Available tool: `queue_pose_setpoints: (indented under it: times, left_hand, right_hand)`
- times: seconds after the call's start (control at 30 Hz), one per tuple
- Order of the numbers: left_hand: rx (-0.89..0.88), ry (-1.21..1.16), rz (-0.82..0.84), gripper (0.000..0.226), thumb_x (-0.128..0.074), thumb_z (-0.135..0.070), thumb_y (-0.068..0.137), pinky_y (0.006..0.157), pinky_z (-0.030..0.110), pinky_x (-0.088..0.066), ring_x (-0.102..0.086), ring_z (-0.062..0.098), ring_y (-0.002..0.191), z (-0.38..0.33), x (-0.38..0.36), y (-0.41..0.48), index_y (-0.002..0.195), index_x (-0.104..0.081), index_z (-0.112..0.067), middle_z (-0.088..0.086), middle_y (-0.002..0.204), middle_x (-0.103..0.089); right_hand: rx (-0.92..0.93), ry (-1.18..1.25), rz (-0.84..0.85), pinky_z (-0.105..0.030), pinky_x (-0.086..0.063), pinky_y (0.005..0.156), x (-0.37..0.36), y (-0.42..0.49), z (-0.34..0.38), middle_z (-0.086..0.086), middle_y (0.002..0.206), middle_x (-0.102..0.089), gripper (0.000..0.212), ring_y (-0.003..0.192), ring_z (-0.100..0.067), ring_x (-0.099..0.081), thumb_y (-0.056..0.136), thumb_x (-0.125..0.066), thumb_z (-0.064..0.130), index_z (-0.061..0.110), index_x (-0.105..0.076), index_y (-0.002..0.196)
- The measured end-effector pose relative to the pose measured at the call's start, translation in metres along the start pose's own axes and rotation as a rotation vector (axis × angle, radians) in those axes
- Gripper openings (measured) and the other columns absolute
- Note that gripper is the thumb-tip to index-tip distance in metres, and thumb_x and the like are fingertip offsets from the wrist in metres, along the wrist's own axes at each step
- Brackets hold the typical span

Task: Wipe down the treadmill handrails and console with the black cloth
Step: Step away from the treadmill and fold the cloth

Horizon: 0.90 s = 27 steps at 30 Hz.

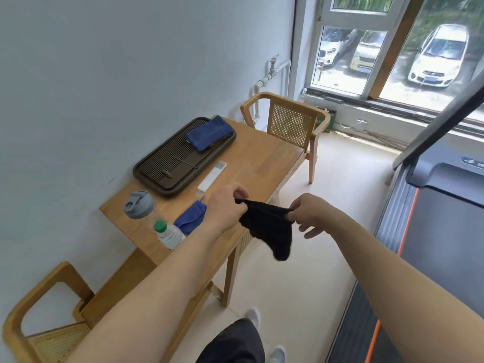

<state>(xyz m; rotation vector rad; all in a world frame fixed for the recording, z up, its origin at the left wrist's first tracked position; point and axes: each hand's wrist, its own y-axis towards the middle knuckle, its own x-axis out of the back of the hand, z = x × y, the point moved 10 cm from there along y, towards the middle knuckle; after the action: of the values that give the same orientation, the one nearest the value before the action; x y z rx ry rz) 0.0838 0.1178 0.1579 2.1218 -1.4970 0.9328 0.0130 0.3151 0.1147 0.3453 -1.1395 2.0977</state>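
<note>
Both hands hold the black cloth (267,226) up in the air past the counter (262,158) edge. The left hand (230,205) pinches one top corner, the right hand (309,216) the other, with some right fingers (311,233) loose. It could slip and fall to the floor. The treadmill (440,231) waits, unwiped, on the right

A wooden bench (262,158) stands along the wall. On it lies a dark slatted tray (167,166) with a folded blue towel (209,133) at its 1 o'clock end. A white remote (212,176) lies just beside the tray at 4 o'clock. Near the bench's 7 o'clock corner stand a grey-lidded shaker (138,205) and a green-capped bottle (169,234), with a blue cloth (190,218) beside them. A cane-backed chair (290,127) sits at the far end.
</note>
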Motion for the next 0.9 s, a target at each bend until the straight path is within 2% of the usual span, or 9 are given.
queue_pose_setpoints:
  times: [0.1, 0.2, 0.3, 0.4, 0.47, 0.57, 0.67, 0.77, 0.9]
  left_hand:
    - [0.077, -0.034, -0.043, 0.021, -0.067, -0.006, 0.085, 0.08, 0.025, -0.046, -0.059, 0.009, 0.092, 0.011, -0.002, 0.036, 0.1, -0.068, -0.022, -0.007, 0.098, -0.068]
    - [0.134, -0.067, -0.149, 0.022, -0.065, -0.006, 0.084, 0.076, 0.022, -0.045, -0.061, 0.009, 0.092, 0.02, 0.011, 0.077, 0.097, -0.068, -0.024, -0.01, 0.094, -0.067]
    - [0.143, -0.125, -0.314, 0.021, -0.07, -0.008, 0.085, 0.078, 0.021, -0.05, -0.063, 0.007, 0.091, 0.029, 0.046, 0.119, 0.092, -0.066, -0.027, -0.01, 0.095, -0.066]
    - [0.127, -0.183, -0.424, 0.021, -0.074, -0.008, 0.084, 0.069, 0.009, -0.046, -0.064, 0.006, 0.085, 0.037, 0.084, 0.155, 0.093, -0.066, -0.025, -0.009, 0.092, -0.068]
    - [0.11, -0.199, -0.446, 0.02, -0.075, -0.007, 0.084, 0.07, 0.011, -0.048, -0.065, 0.006, 0.084, 0.043, 0.099, 0.174, 0.092, -0.067, -0.024, -0.009, 0.09, -0.069]
    - [0.09, -0.193, -0.422, 0.02, -0.076, -0.008, 0.084, 0.073, 0.016, -0.052, -0.065, 0.005, 0.084, 0.055, 0.101, 0.193, 0.088, -0.068, -0.026, -0.007, 0.092, -0.068]
    - [0.16, -0.136, -0.366, 0.019, -0.076, -0.013, 0.081, 0.073, 0.018, -0.051, -0.064, 0.003, 0.083, 0.082, 0.074, 0.2, 0.085, -0.069, -0.03, -0.01, 0.089, -0.067]
    - [0.313, -0.103, -0.284, 0.026, -0.074, -0.013, 0.076, 0.07, 0.025, -0.051, -0.063, 0.006, 0.079, 0.125, 0.025, 0.194, 0.077, -0.064, -0.037, -0.015, 0.084, -0.066]
    - [0.541, -0.067, -0.055, 0.025, -0.07, -0.011, 0.085, 0.063, 0.02, -0.039, -0.06, 0.01, 0.082, 0.18, -0.066, 0.172, 0.084, -0.062, -0.035, -0.011, 0.088, -0.065]
  right_hand:
    - [-0.018, 0.004, 0.091, -0.03, -0.063, 0.062, 0.012, 0.025, 0.014, -0.013, 0.078, -0.077, 0.017, 0.067, -0.019, -0.074, 0.093, -0.06, 0.007, -0.001, -0.069, 0.105]
    - [0.068, 0.183, 0.044, -0.033, -0.063, 0.064, 0.04, 0.066, 0.053, -0.015, 0.079, -0.077, 0.013, 0.07, -0.02, -0.076, 0.093, -0.067, 0.007, 0.001, -0.064, 0.104]
    - [0.192, 0.394, -0.02, -0.033, -0.064, 0.065, 0.07, 0.107, 0.105, -0.015, 0.085, -0.071, 0.013, 0.071, -0.02, -0.074, 0.093, -0.068, 0.004, 0.005, -0.062, 0.104]
    - [0.306, 0.404, -0.063, -0.032, -0.064, 0.068, 0.096, 0.143, 0.157, -0.016, 0.094, -0.069, 0.015, 0.076, -0.018, -0.073, 0.092, -0.064, -0.002, 0.002, -0.068, 0.106]
    - [0.343, 0.372, -0.071, -0.035, -0.064, 0.072, 0.107, 0.164, 0.181, -0.02, 0.097, -0.071, 0.015, 0.079, -0.019, -0.073, 0.091, -0.062, -0.001, 0.003, -0.071, 0.103]
    - [0.368, 0.272, -0.092, -0.042, -0.064, 0.076, 0.111, 0.192, 0.198, -0.016, 0.095, -0.073, 0.014, 0.08, -0.022, -0.072, 0.091, -0.061, 0.003, 0.007, -0.074, 0.095]
    - [0.325, 0.136, -0.069, -0.034, -0.063, 0.069, 0.093, 0.224, 0.183, -0.008, 0.092, -0.071, 0.016, 0.082, -0.021, -0.069, 0.093, -0.061, 0.008, 0.017, -0.074, 0.092]
    - [0.284, 0.003, 0.033, -0.025, -0.054, 0.061, 0.054, 0.265, 0.144, -0.004, 0.088, -0.07, 0.015, 0.08, -0.021, -0.067, 0.094, -0.062, 0.013, 0.023, -0.072, 0.091]
    - [0.19, -0.124, 0.192, -0.022, -0.051, 0.059, -0.002, 0.312, 0.074, -0.006, 0.089, -0.07, 0.012, 0.074, -0.018, -0.066, 0.095, -0.062, 0.015, 0.023, -0.069, 0.091]
